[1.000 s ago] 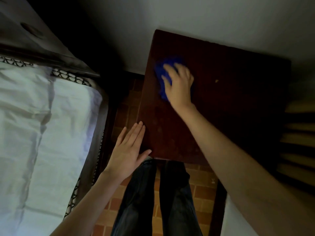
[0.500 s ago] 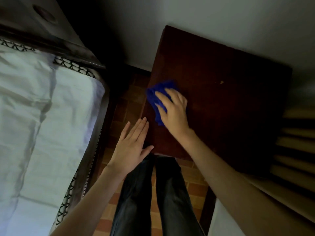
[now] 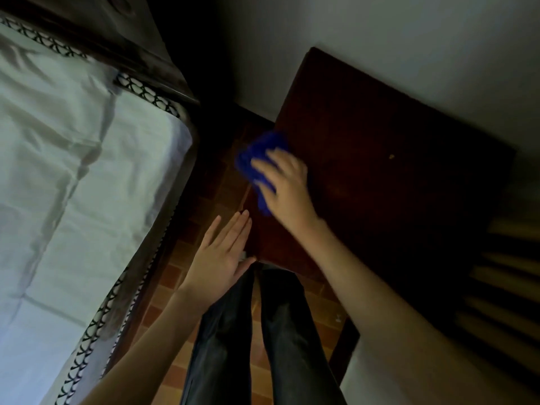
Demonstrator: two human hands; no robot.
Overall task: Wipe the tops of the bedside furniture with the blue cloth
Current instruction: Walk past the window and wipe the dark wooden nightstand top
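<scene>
Standing closest to the camera, the person's legs in dark trousers point(image 3: 257, 331) fill the bottom centre, planted on a reddish brick-patterned floor point(image 3: 172, 276). Just above them the left hand point(image 3: 220, 255) floats flat and unoccupied, its grip spread apart with fingers straight and held together and the thumb angled out toward the near left corner of the bench point(image 3: 380, 176); whether the thumb tip touches that corner cannot be told in the dim light. Beyond and to the right of that hand, the right hand point(image 3: 285, 185) reaches in from the lower right on a bare forearm, palm down, its grip pressed onto the blue cloth point(image 3: 257, 159), fingers fanned over the fabric and blurred. The cloth sits bunched beneath and to the left of those fingers, right at the bench's left edge, part of it spilling past the edge over the floor gap. To the right of the right hand the dark wooden top stretches away, bearing a small pale speck point(image 3: 391, 156) well apart from the cloth. To the left of both hands, across the strip of floor, lies a bed with a white sheet point(image 3: 73, 185) bordered by black-and-white patterned trim point(image 3: 146, 92) and a dark wooden frame. At the far right, slatted wooden furniture point(image 3: 502, 273) shows pale bars in shadow. Farthest off, a light wall point(image 3: 380, 39) rises behind the bench.
</scene>
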